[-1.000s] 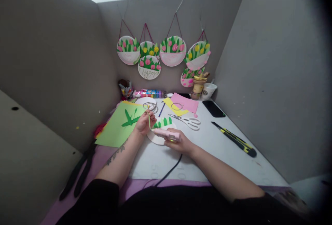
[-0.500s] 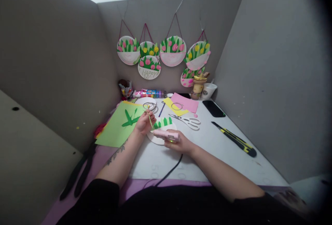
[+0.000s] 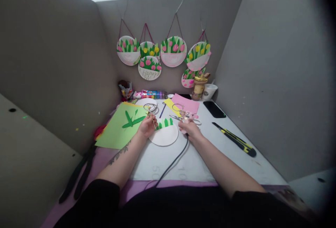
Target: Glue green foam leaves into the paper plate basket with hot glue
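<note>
The right hand, gripping the pink glue gun, has swung away from the green strip pinched in the left hand. Between them, the plate could shift if the cord (trailing close) catches; beyond the right hand, scissors might snag the gun.

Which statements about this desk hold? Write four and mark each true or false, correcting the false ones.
1. The right hand holds a pink corded tool. True.
2. The utility knife lies on the green sheet. False: the utility knife lies to the right of the right hand.
3. The left hand pinches a narrow strip. True.
4. The white plate carries blue pieces. False: the pieces are green.
</note>
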The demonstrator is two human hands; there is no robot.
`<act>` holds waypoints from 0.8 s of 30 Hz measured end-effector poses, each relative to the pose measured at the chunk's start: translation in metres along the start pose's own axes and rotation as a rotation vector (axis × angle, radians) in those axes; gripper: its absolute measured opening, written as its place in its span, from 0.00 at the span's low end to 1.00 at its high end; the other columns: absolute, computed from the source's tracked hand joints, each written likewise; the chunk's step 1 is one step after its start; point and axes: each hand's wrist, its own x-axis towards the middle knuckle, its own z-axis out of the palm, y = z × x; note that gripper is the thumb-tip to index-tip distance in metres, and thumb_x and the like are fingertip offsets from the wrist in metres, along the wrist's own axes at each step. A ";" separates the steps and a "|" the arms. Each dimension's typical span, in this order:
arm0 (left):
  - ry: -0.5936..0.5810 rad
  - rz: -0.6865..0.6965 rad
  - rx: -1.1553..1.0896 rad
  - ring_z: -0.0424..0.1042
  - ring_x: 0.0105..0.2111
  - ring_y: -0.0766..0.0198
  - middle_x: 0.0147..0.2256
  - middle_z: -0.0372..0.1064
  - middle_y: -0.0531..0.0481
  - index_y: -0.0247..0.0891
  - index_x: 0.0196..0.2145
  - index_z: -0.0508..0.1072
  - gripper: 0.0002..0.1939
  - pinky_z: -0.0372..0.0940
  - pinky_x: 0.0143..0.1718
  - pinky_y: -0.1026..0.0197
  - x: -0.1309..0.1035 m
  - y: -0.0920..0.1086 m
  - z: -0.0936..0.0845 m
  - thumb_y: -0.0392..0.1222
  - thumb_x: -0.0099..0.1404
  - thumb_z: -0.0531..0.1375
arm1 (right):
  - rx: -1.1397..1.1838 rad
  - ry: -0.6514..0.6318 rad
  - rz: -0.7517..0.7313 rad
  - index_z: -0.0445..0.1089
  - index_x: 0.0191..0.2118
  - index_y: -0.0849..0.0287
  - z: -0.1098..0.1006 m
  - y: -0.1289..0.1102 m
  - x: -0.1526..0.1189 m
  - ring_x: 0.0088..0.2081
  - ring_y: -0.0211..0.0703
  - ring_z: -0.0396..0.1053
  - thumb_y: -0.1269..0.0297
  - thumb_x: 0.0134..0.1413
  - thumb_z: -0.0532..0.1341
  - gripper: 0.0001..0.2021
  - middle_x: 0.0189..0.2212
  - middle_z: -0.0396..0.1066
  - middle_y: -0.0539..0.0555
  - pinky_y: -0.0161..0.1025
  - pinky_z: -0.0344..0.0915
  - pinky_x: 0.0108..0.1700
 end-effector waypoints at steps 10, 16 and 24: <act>0.001 -0.055 0.021 0.58 0.19 0.74 0.23 0.60 0.57 0.35 0.32 0.65 0.15 0.53 0.20 0.69 0.000 -0.008 -0.005 0.29 0.51 0.68 | 0.173 -0.075 0.057 0.70 0.27 0.62 0.013 -0.001 -0.011 0.24 0.40 0.69 0.71 0.27 0.70 0.14 0.21 0.72 0.50 0.35 0.66 0.26; -0.019 -0.056 0.027 0.56 0.19 0.74 0.23 0.57 0.57 0.36 0.31 0.65 0.13 0.50 0.19 0.69 -0.003 -0.005 -0.001 0.29 0.52 0.67 | 0.184 0.001 0.072 0.70 0.26 0.62 0.018 0.002 -0.013 0.24 0.40 0.69 0.72 0.21 0.69 0.16 0.21 0.72 0.50 0.34 0.63 0.23; -0.023 0.496 0.271 0.63 0.24 0.73 0.27 0.66 0.54 0.37 0.29 0.71 0.11 0.57 0.24 0.70 -0.020 0.034 0.034 0.34 0.51 0.70 | 0.175 0.098 -0.149 0.70 0.29 0.60 0.020 -0.006 -0.021 0.28 0.40 0.70 0.65 0.31 0.69 0.14 0.26 0.72 0.50 0.35 0.66 0.28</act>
